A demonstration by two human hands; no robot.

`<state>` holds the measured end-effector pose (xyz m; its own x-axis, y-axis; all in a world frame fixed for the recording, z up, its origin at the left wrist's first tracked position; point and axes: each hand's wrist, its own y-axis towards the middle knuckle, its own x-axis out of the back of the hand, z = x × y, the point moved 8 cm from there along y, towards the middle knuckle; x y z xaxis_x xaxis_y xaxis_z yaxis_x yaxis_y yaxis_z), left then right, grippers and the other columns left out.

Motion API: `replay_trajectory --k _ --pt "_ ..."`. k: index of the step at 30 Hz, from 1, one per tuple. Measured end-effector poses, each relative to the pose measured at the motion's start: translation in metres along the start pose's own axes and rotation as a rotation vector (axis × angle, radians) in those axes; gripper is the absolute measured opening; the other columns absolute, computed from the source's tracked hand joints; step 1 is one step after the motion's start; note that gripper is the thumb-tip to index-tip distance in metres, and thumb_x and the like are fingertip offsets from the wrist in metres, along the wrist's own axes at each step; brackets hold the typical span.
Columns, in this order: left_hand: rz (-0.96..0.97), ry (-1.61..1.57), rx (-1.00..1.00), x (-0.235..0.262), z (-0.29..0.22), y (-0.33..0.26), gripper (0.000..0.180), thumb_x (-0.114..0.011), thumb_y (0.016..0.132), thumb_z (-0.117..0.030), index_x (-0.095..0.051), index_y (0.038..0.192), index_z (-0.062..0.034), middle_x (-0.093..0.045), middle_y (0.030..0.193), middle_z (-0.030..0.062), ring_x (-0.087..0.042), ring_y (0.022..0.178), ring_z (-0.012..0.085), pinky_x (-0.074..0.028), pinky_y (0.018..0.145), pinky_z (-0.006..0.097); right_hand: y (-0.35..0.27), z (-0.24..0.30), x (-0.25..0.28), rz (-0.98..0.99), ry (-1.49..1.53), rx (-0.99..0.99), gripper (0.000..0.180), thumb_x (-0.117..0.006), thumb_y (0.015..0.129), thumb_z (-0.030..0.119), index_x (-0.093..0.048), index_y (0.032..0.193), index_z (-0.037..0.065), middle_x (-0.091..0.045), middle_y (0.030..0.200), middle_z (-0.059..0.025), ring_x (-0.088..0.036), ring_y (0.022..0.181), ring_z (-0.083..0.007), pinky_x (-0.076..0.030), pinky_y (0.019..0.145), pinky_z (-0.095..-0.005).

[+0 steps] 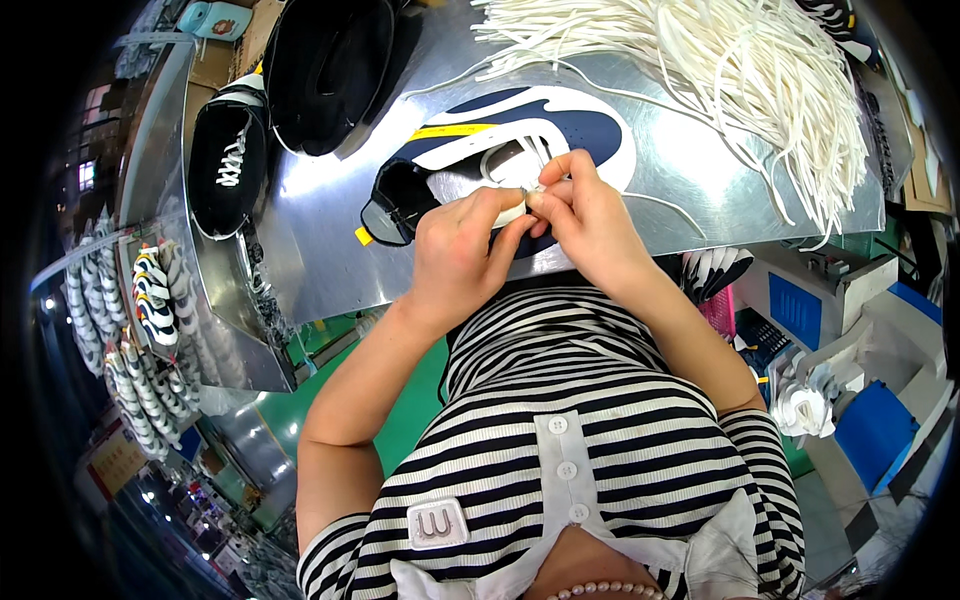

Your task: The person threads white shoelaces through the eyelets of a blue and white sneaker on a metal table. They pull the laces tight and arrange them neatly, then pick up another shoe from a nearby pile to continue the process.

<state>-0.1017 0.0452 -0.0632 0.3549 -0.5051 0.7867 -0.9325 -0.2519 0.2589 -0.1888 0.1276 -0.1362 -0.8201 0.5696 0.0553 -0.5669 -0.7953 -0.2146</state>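
A navy, white and yellow shoe upper [590, 125] lies on its side on the metal table, toe to the right and black-lined heel opening to the left. White shoelace strands cross part of its eyelet area. My left hand [460, 245] is closed in a pinch at the near white edge of the upper. Thumb and forefinger of my right hand [592, 222] pinch a white shoelace [534, 187] at that edge, right beside my left fingertips. The fingers hide the lace's tip and the eyelet there. Loose lace [665, 205] trails over the table to the right.
A large pile of white laces [740, 80] covers the table's far right. At the left stand a black bin [330, 75] and a black shoe upper with white laces [228, 165]. Shoe parts hang on a rack [153, 300] beyond the table's left edge [240, 350].
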Motion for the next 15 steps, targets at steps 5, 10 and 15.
replay_trajectory --k 5,10,15 --pt "-0.111 0.041 -0.009 0.007 0.003 -0.015 0.041 -0.076 0.082 -0.008 -0.053 0.114 0.0001 -0.065 0.084 0.0157 -0.065 0.068 0.0325 -0.05 0.058 0.038 -0.026 0.029 0.037 0.013 -0.562 0.013 0.02 -0.066 0.092 0.02 -0.055 0.101 0.006 -0.066 0.074 -0.0131 -0.066 0.067 -0.0287 -0.051 0.063 -0.038" --pt "-0.201 0.035 -0.247 0.006 -0.017 -0.018 0.037 -0.077 0.078 -0.003 -0.053 0.105 -0.0027 -0.062 0.08 0.0115 -0.061 0.064 0.0294 -0.048 0.057 0.039 -0.019 0.088 0.017 0.076 -0.304 0.464 0.014 -0.065 0.087 0.011 -0.063 0.1 0.007 -0.066 0.072 -0.0127 -0.066 0.067 -0.0313 -0.052 0.061 -0.0409" --pt "-0.171 0.045 -0.297 0.009 -0.016 -0.033 0.043 -0.081 0.074 0.0 -0.05 0.102 -0.0057 -0.062 0.081 0.0111 -0.062 0.066 0.0276 -0.048 0.058 0.036 0.006 0.06 -0.007 0.378 -0.803 0.262 0.022 -0.065 0.087 0.008 -0.066 0.109 0.005 -0.068 0.083 -0.0161 -0.065 0.074 -0.0341 -0.052 0.067 -0.0373"
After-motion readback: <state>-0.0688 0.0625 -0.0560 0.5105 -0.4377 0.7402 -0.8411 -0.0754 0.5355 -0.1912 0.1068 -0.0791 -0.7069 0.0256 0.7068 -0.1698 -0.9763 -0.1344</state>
